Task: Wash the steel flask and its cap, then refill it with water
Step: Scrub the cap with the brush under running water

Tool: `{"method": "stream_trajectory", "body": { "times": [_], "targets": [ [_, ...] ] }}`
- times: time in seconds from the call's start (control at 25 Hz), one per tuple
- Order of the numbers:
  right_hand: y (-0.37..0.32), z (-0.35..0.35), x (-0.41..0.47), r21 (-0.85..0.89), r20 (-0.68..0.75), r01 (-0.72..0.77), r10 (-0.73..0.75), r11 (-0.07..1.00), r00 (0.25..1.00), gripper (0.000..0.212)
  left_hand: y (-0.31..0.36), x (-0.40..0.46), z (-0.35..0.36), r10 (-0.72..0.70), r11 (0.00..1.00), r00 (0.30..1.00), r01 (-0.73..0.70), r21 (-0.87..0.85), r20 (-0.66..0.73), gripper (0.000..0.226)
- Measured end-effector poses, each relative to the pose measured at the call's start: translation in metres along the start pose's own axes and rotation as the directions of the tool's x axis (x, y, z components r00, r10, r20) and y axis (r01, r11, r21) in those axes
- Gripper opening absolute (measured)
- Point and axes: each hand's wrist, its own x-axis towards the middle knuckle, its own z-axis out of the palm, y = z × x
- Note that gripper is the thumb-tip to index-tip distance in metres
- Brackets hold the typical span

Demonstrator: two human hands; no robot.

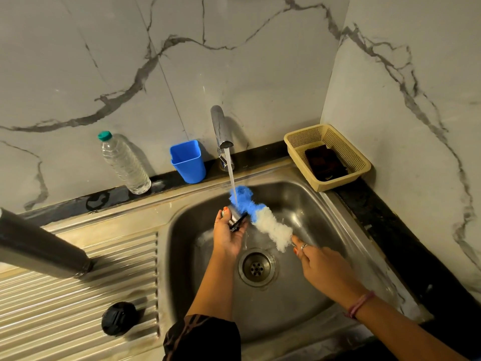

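Both hands are occupied over the sink (338, 204): a small steel-and-black piece, apparently the flask's cap (235, 219), is gripped by the left hand (230, 234), and the bottle brush (260, 216) is held by its handle in the right hand (321, 264) under the running tap (221, 128). The wet cap could be lost to a slip. What seems to be the steel flask (39, 246) is seen on the draining board, near a black lid (118, 319). Clear liquid is held in the plastic bottle (123, 164); the blue cup's (188, 161) contents cannot be seen; a dark pad is kept in the basket (361, 166).
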Motion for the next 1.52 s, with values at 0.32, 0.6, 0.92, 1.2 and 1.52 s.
{"method": "stream_trajectory", "body": {
  "times": [0.32,0.6,0.92,1.2,1.52],
  "targets": [
    [-0.010,-0.001,0.002,-0.036,-0.022,0.003,-0.004,0.999,1.000,0.045,-0.005,-0.002,0.000,-0.069,0.994,0.998,0.068,-0.086,-0.006,0.033],
    [-0.018,-0.002,0.001,-0.068,-0.018,0.029,-0.030,0.997,0.999,0.046,-0.005,0.000,-0.002,-0.007,0.999,0.998,0.009,-0.034,0.064,0.037],
    [-0.014,-0.002,-0.002,-0.028,0.001,0.014,-0.014,1.000,1.000,0.046,-0.004,0.005,-0.011,-0.032,0.999,0.998,0.035,-0.040,0.055,0.037],
    [-0.011,0.000,0.000,0.002,0.017,-0.021,0.021,1.000,1.000,0.045,-0.002,0.005,-0.005,0.013,0.998,0.996,-0.017,0.053,0.084,0.044],
    [-0.012,-0.002,-0.005,-0.040,-0.031,-0.016,0.015,0.999,0.999,0.046,-0.004,0.004,-0.010,-0.064,0.998,0.996,0.064,0.005,0.062,0.050]
  ]
}}
